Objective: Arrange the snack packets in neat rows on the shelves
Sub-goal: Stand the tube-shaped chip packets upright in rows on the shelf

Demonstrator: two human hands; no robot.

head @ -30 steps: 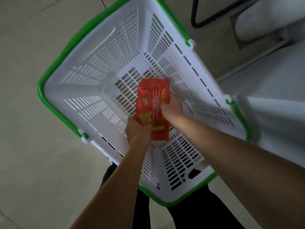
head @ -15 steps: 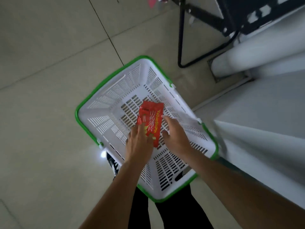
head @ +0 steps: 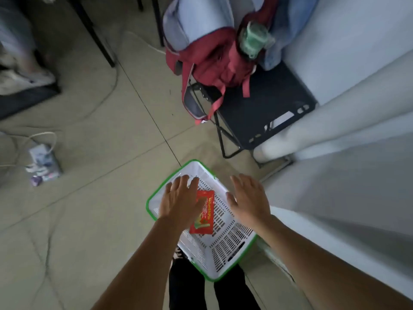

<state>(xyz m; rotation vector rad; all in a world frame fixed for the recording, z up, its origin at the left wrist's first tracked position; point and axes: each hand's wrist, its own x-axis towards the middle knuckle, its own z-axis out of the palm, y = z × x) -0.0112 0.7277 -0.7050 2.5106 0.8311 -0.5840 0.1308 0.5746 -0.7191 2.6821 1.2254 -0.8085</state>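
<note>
The fingers of the left hand (head: 180, 201) are spread and straight, and nothing is grasped by them; half a second ago they were curled onto the red snack packet (head: 203, 213). The right hand (head: 248, 199) is likewise opened flat, clear of the packet it was touching earlier. The packet has been let go and now lies on the slatted floor of the white basket (head: 225, 245) with the green rim, its left edge covered by the left hand. The view has also been raised since then, so more of the floor is taken in. From this it is judged that the packet is not yet on its way to a shelf.

No shelf rows can be made out; only pale blurred panels are seen at right. Whether the left palm touches the packet cannot be told. A red bag (head: 214, 61) on a dark chair (head: 263, 113), far from the basket, is smeared by motion.
</note>
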